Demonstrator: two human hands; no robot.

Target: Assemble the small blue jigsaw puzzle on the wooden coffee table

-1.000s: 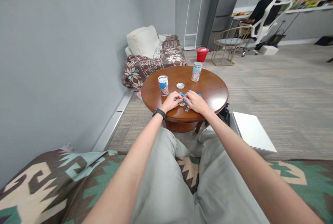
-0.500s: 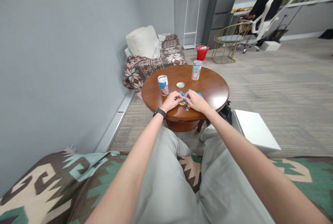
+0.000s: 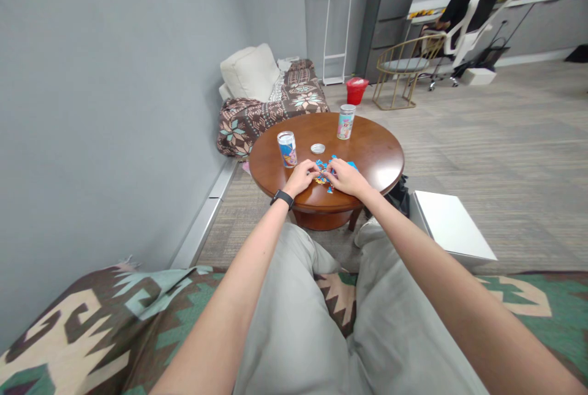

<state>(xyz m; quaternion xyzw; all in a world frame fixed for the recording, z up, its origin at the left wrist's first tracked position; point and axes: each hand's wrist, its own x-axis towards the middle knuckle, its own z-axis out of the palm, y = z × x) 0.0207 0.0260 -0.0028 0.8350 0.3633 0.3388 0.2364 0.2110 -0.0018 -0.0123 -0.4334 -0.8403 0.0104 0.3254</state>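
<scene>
A seated person's left hand [image 3: 301, 178] and right hand [image 3: 348, 179] meet over a cluster of small blue puzzle pieces [image 3: 325, 168] near the front edge of a round brown wooden worktop [image 3: 376, 156]. The fingers of both hands curl down onto the pieces; whether they grip any cannot be told. A blue-labelled cylindrical tin [image 3: 287, 149] and a round silver lid [image 3: 318, 149] sit just behind the left hand.

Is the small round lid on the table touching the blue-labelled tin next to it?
Apart. The head view shows a strip of bare tabletop between the lid and the blue-labelled tin.
</scene>
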